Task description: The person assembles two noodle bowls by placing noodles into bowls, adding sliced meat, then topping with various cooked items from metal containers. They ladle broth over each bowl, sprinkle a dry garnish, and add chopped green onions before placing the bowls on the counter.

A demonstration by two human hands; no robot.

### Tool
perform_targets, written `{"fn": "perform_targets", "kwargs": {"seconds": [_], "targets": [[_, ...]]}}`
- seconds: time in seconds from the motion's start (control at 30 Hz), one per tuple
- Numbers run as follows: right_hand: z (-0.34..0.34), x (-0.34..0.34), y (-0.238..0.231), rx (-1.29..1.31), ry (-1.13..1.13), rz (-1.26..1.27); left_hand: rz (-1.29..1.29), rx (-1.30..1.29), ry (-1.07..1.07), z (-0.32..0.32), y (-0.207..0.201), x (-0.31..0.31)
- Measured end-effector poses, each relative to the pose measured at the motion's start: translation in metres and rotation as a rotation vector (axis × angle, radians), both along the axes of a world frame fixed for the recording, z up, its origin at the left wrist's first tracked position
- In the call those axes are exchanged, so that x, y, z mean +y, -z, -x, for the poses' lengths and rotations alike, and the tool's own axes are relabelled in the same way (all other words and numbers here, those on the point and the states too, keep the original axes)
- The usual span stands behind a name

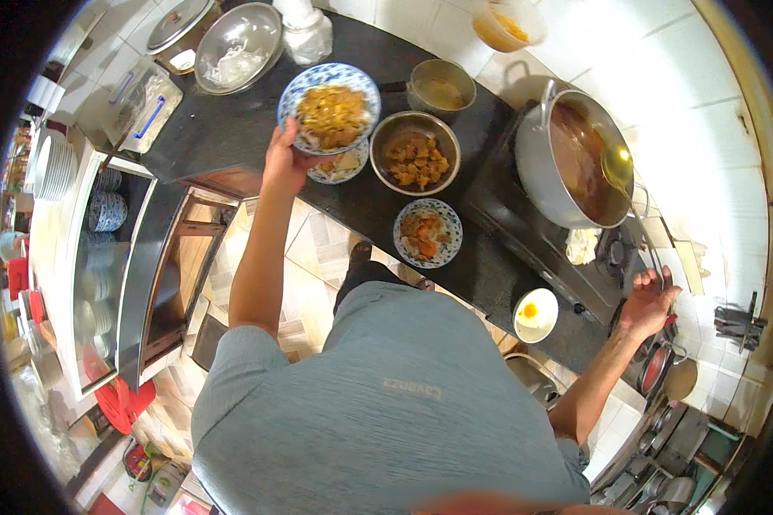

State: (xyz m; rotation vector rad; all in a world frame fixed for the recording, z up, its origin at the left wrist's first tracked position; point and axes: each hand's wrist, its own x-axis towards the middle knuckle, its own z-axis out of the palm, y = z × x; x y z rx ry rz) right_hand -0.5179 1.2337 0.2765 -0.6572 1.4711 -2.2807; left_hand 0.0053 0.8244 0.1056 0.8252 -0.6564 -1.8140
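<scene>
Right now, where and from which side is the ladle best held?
The ladle is probably best held by the outer end of its long handle, coming from the near right of the pot, where the right hand is: the slender handle extends past the rim toward that side, away from the brown liquid.

Strong white light is flooding the tiled wall on the right, bleaching patches of its surface, while a hot yellow glint is flaring off the ladle and the black desk is soaking up the glow! The fisheye lens is bowing the cabinet, and a dark ring is swallowing the corners. Out at the left rim everything is smearing, and a reddish shape below is dissolving completely out of focus.
</scene>
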Motion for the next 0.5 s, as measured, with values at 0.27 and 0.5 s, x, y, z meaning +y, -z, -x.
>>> {"fn": "perform_targets", "kwargs": {"seconds": [0.27,0.5], "targets": [[-0.001,-0.027,0.005,0.041,0.129,-0.172,-0.214,0.044,-0.355,-0.099,0.161,-0.085],[-0.009,-0.045,0.005,0.143,0.141,-0.322,-0.327,0.155,-0.466,-0.117,0.229,-0.101]]}}
